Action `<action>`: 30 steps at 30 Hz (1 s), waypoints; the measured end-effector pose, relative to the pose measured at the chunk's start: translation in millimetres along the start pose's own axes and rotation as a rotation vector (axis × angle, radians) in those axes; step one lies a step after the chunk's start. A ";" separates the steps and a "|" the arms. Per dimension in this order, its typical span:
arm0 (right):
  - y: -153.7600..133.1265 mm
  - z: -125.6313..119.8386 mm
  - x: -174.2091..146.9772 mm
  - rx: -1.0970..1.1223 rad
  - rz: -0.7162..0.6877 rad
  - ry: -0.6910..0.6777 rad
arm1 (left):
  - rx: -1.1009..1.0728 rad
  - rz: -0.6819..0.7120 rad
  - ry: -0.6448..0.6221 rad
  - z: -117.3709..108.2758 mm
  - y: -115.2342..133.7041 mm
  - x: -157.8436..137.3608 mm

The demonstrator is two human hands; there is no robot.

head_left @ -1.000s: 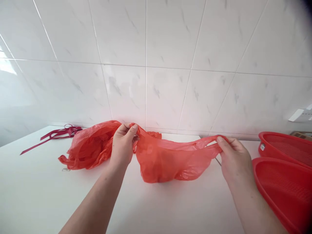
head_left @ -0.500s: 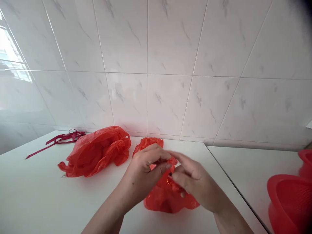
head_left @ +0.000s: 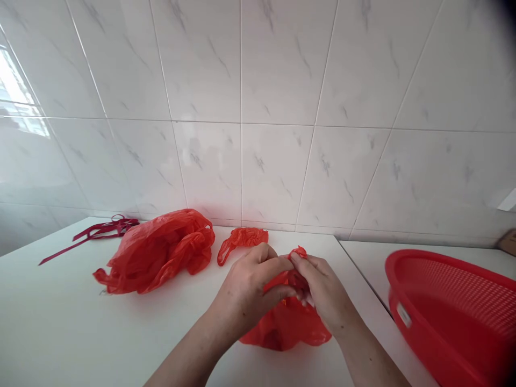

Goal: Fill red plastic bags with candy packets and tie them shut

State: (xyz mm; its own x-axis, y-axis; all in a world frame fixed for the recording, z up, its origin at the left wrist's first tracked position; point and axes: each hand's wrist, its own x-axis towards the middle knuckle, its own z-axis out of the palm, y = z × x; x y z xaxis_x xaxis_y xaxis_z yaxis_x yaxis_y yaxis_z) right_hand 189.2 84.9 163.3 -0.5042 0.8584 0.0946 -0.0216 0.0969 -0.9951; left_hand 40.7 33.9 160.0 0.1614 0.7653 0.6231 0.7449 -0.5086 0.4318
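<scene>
In front of me on the white table, a thin red plastic bag (head_left: 288,328) lies under my two hands, its top gathered up between them. My right hand (head_left: 324,293) is closed, pinching a crumpled tip of the bag between thumb and fingers. My left hand (head_left: 256,287) is bent around the bag's upper part, its fingertips meeting the right hand. A small orange, shiny patch shows inside or on the bag between the hands; I cannot make out what it is. The left fingertips are partly hidden.
A large crumpled red plastic bag (head_left: 161,252) lies to the left, beside dark red ribbons (head_left: 107,228). Behind my hands is a small bunched red bag (head_left: 245,236). A red perforated basket (head_left: 423,301) stands at right, past the seam between tables. A tiled wall (head_left: 278,172) closes the back.
My hands have drawn closer together, and the right one has turned to pinch the bag's tip upward. The red basket at right has come further into view, shifted left.
</scene>
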 end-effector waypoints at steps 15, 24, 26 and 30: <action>0.8 -29.0 0.3 -0.111 -0.177 -0.361 | -0.156 -0.362 0.103 -2.9 -3.1 3.2; 9.7 -12.3 7.0 -0.236 -0.082 0.063 | 0.141 -0.194 0.055 2.2 -0.4 3.0; 8.6 -14.0 6.8 -0.170 -0.062 -0.001 | 0.185 -0.098 0.068 4.2 -3.9 3.2; 8.3 -22.7 9.8 0.069 -0.022 -0.113 | 0.273 0.031 0.058 1.1 -9.6 -0.2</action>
State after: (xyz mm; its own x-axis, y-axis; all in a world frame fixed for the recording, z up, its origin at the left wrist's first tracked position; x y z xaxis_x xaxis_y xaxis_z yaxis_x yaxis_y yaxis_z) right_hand 203.7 105.6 156.6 -0.5970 0.7938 0.1162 -0.0912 0.0768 -0.9929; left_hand 34.3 39.1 154.9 0.1553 0.7231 0.6730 0.8881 -0.4005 0.2254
